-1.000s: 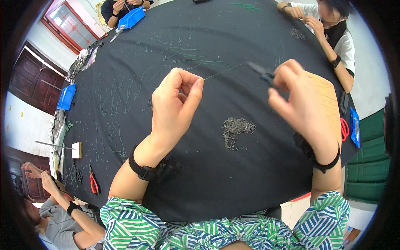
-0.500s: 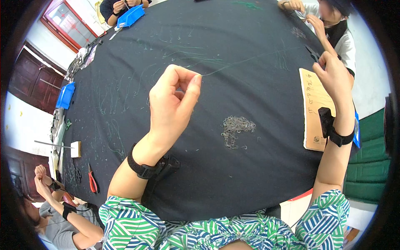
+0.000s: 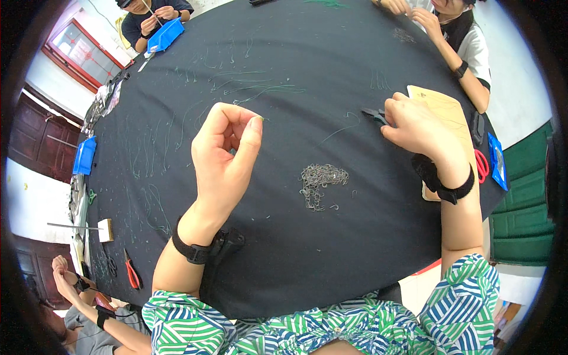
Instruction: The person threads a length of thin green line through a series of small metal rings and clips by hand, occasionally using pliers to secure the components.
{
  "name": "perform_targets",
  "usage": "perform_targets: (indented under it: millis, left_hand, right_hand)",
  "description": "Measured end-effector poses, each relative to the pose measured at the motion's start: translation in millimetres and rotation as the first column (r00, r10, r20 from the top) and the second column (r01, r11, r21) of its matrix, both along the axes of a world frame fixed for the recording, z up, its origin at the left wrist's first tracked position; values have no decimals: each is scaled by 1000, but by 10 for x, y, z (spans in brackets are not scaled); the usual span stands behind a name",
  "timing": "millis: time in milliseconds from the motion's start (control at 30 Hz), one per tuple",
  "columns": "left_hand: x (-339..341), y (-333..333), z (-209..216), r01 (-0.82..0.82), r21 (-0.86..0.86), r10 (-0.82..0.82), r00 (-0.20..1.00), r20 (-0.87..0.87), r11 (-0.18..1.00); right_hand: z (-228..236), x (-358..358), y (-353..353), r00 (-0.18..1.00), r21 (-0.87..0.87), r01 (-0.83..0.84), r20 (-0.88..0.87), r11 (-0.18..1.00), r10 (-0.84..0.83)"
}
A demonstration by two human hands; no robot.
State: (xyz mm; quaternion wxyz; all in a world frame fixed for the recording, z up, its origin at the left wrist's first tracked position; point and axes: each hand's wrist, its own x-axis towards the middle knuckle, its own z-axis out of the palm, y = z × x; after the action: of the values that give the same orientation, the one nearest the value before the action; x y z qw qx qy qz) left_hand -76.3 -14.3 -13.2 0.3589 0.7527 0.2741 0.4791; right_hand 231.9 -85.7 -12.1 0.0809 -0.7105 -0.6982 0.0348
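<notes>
The right hand has swung back from the far edge, clamped on dark pliers over the worktop; the left hand pinches thin green wire, fingertips together.

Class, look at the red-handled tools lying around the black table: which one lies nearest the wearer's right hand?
The red-handled scissors by the right hand's wrist; the red-handled pliers lie at the table's far left edge.
</notes>
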Motion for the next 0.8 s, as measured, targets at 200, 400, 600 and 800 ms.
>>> perform_targets:
  millis: [200,400,600,800]
  left_hand:
    - [40,-35,-13,33,-38,-33,999,-15,999]
    - [101,-130,56,104,75,-97,991,-95,992]
    - [63,-204,107,77,101,-61,986,-156,992]
    - [96,-183,132,64,380,21,976,-215,923]
  right_hand:
    - [-217,12,73,986,-14,69,152,998,-66]
    - [-99,-130,49,966,95,30,255,995,-53]
    - [307,-793,-53,298,-71,-406,-953,911,59]
    - [201,-857,-68,76,-39,-426,-997,904,-7]
